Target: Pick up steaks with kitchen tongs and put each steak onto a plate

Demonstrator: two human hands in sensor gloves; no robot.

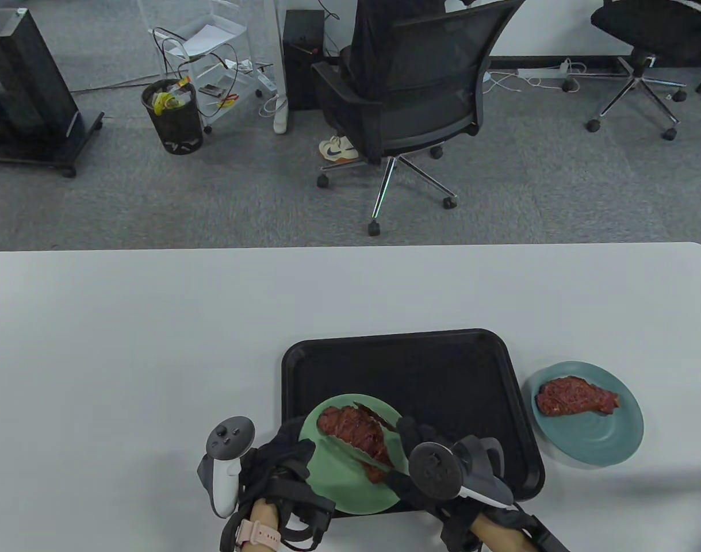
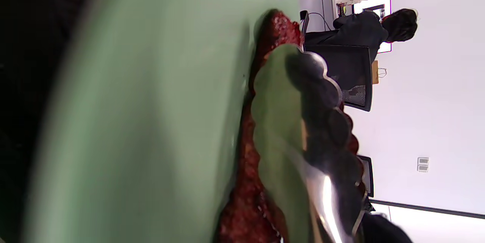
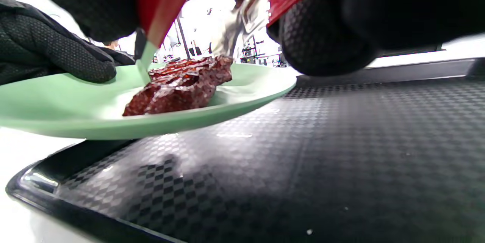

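A green plate (image 1: 333,489) (image 2: 151,102) (image 3: 57,110) is held tilted over the front left corner of the black tray (image 1: 442,374) (image 3: 303,159). My left hand (image 1: 290,451) grips the plate's left rim, with a gloved finger (image 3: 57,53) lying on the rim. A raw red steak (image 1: 356,434) (image 2: 246,205) (image 3: 178,87) lies on this plate. My right hand (image 1: 408,437) (image 3: 322,38) grips red-handled metal tongs (image 1: 376,413) (image 3: 163,4), whose scalloped blades (image 2: 314,121) flank the steak. A second steak (image 1: 574,397) lies on a blue plate (image 1: 600,440) right of the tray.
The white table (image 1: 154,345) stretches left and back from the tray; its far edge runs across the middle of the table view. Beyond it a person sits in a black office chair (image 1: 408,103) on grey carpet.
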